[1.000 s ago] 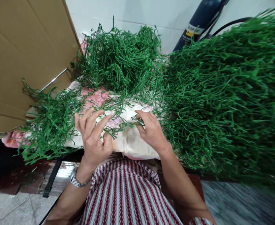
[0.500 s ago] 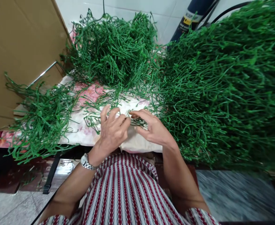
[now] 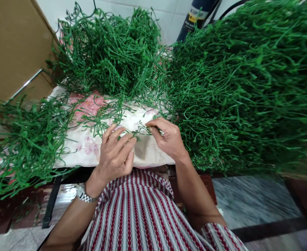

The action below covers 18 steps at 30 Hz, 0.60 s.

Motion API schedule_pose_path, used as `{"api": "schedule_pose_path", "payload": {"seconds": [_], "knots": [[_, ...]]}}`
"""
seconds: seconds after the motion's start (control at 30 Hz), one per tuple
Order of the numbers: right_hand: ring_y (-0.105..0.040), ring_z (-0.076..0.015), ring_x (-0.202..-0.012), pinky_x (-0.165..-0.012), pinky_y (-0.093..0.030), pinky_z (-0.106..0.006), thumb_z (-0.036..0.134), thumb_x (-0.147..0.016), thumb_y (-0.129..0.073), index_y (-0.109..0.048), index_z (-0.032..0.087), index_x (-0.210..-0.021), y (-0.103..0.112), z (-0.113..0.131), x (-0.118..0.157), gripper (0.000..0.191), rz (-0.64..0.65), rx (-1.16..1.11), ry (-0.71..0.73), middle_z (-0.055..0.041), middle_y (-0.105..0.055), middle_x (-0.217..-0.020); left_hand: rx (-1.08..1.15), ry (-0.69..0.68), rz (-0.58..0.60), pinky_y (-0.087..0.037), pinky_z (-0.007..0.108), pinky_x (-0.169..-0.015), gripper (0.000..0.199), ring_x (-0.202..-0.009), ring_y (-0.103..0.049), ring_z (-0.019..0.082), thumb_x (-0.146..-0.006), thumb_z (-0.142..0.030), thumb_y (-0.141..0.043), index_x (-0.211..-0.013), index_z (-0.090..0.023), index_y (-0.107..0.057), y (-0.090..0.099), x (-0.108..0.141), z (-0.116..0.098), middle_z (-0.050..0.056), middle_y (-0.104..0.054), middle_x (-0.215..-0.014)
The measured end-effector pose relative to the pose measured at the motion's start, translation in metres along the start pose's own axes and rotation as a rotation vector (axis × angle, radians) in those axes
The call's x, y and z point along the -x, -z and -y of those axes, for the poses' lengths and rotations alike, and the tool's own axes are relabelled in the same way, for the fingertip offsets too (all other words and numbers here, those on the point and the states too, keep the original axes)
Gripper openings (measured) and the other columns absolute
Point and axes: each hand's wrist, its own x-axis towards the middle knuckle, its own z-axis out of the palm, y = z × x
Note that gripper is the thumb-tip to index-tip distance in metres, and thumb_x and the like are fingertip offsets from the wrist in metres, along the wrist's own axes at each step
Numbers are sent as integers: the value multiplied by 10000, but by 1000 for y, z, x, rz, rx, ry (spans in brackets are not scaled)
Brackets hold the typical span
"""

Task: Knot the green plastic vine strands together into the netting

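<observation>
My right hand [image 3: 167, 137] pinches a thin green stem [image 3: 142, 129] between thumb and forefinger, above the floral cloth [image 3: 77, 158]. The stem looks like plastic, with small branched tips. My left hand [image 3: 115, 151], with a metal watch at the wrist, is to the left with its fingers apart and nothing visible in them. Just beyond its fingertips, a few loose green stems [image 3: 101, 116] lie on the cloth. Whether the left fingertips touch any stem, I cannot tell.
A big heap of green stems [image 3: 237, 94] fills the right side. Another pile [image 3: 117, 55] stands at the back, and a smaller pile [image 3: 33, 136] hangs over the left edge. A cardboard sheet [image 3: 12, 42] stands at left; a dark blue tube [image 3: 192, 22] leans behind.
My hands have moved apart: the left has drawn back to the left and opened out. The right has closed its thumb and forefinger on a stem. The view has shifted slightly to the right.
</observation>
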Motion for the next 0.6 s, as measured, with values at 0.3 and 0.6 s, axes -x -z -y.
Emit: {"api": "schedule_pose_path", "payload": {"seconds": [0.3, 0.6], "knots": [[-588, -97, -842, -785, -481, -224, 112, -879, -404, -601, 139, -900, -18, 18, 3, 200, -68, -92, 43, -47, -645, -874, -213, 27, -93, -389, 425, -858, 74, -724, -577, 215, -714, -181, -598, -788, -178, -592, -20, -12, -3, 42, -605, -641], [-579, -49, -924, -848, -431, -131, 200, -886, -462, -605, 228, -917, -12, 15, 6, 149, 112, -118, 14, 60, -646, -986, 77, 10, -283, -429, 404, -747, 161, -628, -594, 203, -630, -184, -664, -784, -229, -679, -21, 13, 23, 6, -627, -617]]}}
